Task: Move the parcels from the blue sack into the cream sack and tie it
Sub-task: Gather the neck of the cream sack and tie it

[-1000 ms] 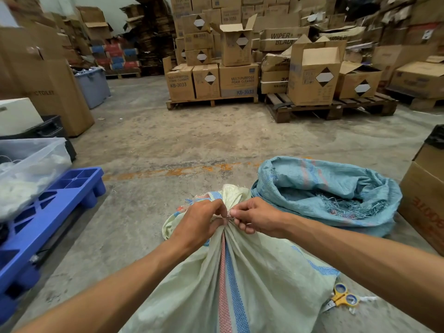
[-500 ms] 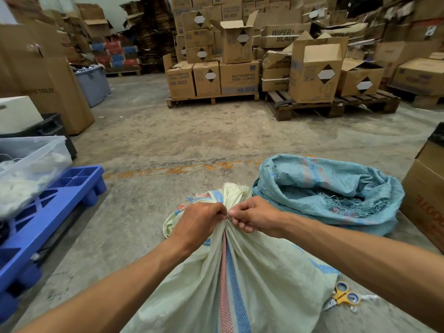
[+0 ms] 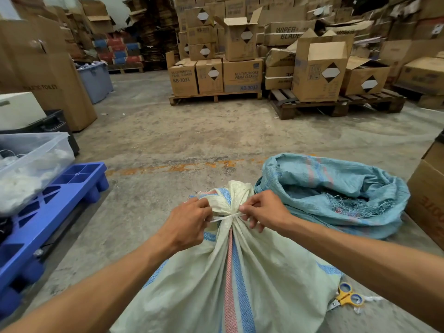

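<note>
my left hand fingers pinch one end of white string | my right hand fingers pinch the other | string circles gathered neck of cream sack on floor | blue sack slumped just beside, to its right

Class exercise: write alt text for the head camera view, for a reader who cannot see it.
Two hands, left hand and right hand, pull a white string tight around the gathered neck of a cream sack. A slumped blue sack and yellow scissors lie to its right.

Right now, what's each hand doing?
Left hand: pinching one end of the white string round the cream sack neck.
Right hand: pinching the other end.
</note>
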Demonstrator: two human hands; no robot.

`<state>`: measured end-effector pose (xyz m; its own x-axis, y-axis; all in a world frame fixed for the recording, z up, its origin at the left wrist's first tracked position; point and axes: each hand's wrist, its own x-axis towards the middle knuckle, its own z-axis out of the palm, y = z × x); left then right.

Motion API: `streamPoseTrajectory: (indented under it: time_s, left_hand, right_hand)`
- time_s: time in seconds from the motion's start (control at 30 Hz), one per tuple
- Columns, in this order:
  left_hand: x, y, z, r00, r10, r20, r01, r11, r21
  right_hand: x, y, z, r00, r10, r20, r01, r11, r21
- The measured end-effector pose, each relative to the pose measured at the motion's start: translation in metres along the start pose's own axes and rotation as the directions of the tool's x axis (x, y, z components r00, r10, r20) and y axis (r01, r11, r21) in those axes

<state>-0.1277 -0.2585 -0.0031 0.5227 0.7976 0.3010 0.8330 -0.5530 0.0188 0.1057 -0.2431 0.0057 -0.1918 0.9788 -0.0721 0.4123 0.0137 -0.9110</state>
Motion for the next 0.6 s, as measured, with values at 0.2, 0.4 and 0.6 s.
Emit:
streamPoseTrajectory:
  time_s: [0.2, 0.4, 0.6]
  left_hand:
    - [-0.001, -0.006, -0.002, 0.999, -0.038, 0.015, 0.038, 0.999, 0.0]
    - [0.001, -0.004, -0.001, 0.997, -0.06, 0.046, 0.06, 0.998, -0.004]
    - [0.004, 0.012, 0.008, 0.912, -0.357, 0.203, 0.408, 0.843, -0.352]
  right_hand:
    - [0.005, 0.007, -0.004, 0.979, -0.203, -0.022, 0.171, 0.874, -0.455]
    - [0.004, 0.01, -0.011, 0.984, -0.18, -0.006, 0.152, 0.845, -0.513]
    - [-0.002, 0.029, -0.016, 0.97, -0.241, 0.022, 0.233, 0.907, -0.351]
